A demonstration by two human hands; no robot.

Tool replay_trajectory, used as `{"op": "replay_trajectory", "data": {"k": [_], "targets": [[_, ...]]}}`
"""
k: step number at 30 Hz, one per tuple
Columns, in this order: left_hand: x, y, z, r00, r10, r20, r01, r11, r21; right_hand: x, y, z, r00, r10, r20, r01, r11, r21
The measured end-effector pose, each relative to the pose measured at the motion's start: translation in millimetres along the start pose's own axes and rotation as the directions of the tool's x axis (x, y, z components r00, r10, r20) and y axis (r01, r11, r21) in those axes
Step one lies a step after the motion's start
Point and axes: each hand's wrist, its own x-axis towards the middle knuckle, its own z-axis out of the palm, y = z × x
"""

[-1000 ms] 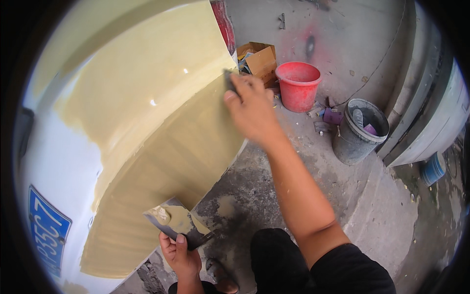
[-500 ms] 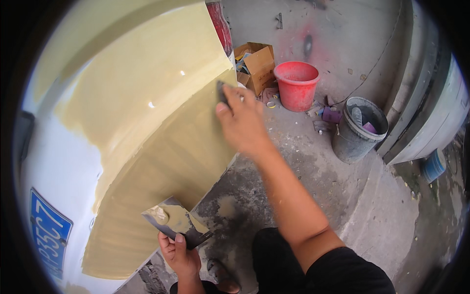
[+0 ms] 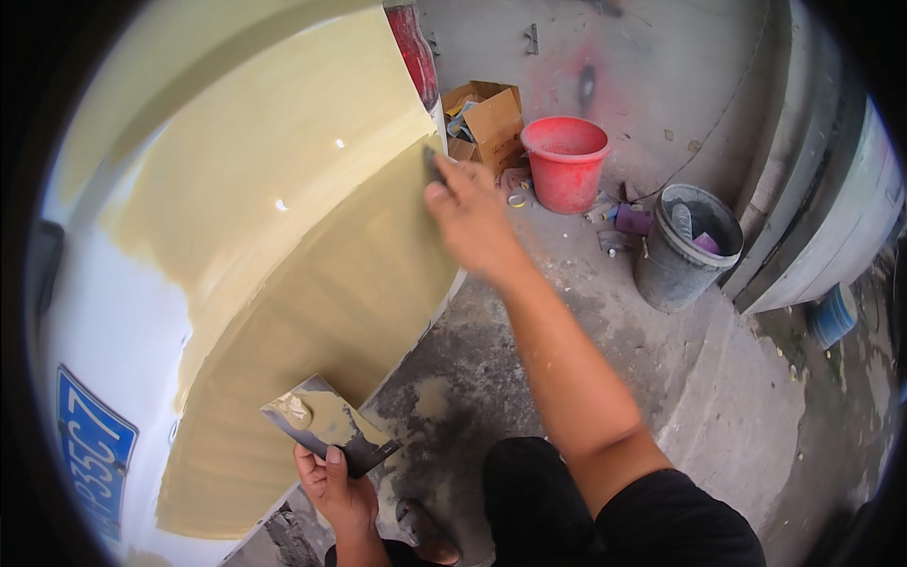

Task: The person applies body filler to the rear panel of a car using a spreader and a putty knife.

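Observation:
My right hand [image 3: 475,219] reaches out to the far right end of a car body panel [image 3: 316,298] coated in tan filler. Its fingers grip a small dark spreader [image 3: 433,164], mostly covered by the hand and lying against the panel near its edge. Low in the view, my left hand [image 3: 342,496] pinches a dark flat mixing plate [image 3: 367,454] between thumb and fingers. A pale lump of putty [image 3: 296,410] and a smeared tan layer lie on that plate. The plate is tilted, in front of the panel's lower edge.
A blue number plate [image 3: 92,454] is on the white bodywork at left. Beyond the panel stand an open cardboard box [image 3: 496,123], a red bucket [image 3: 567,175] and a grey bucket [image 3: 675,274] with things in it. A blue container [image 3: 833,317] lies at far right.
My right hand has moved slightly up and outward with the spreader, toward the panel's far edge. My left hand still holds the plate; the whole view has shifted a little.

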Motion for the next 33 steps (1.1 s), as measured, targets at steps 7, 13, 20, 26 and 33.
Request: {"op": "replay_trajectory", "data": {"k": [7, 13, 20, 26, 33], "targets": [[0, 7, -2, 1.000, 0.002, -0.030, -0.002, 1.000, 0.019, -53, -1, 12, 0.995, -0.069, 0.078, 0.075, 0.994, -0.075], [-5, 5, -2, 0.999, 0.006, -0.037, -0.005, 1.000, 0.012, 13, 14, -20, 0.932, -0.363, -0.010, 0.356, 0.919, -0.169], [-6, 5, 1, 0.998, -0.007, -0.069, 0.009, 1.000, 0.018, -15, 42, -22, 0.912, -0.350, 0.215, 0.390, 0.902, -0.184], [-8, 2, 5, 0.998, -0.027, -0.056, 0.027, 1.000, 0.009, 21, 21, -36, 0.890, -0.440, 0.119, 0.456, 0.870, -0.189], [-9, 1, 9, 0.991, -0.121, -0.053, 0.117, 0.990, -0.075, -40, 57, -32, 0.885, -0.364, 0.291, 0.374, 0.927, 0.021]]}}
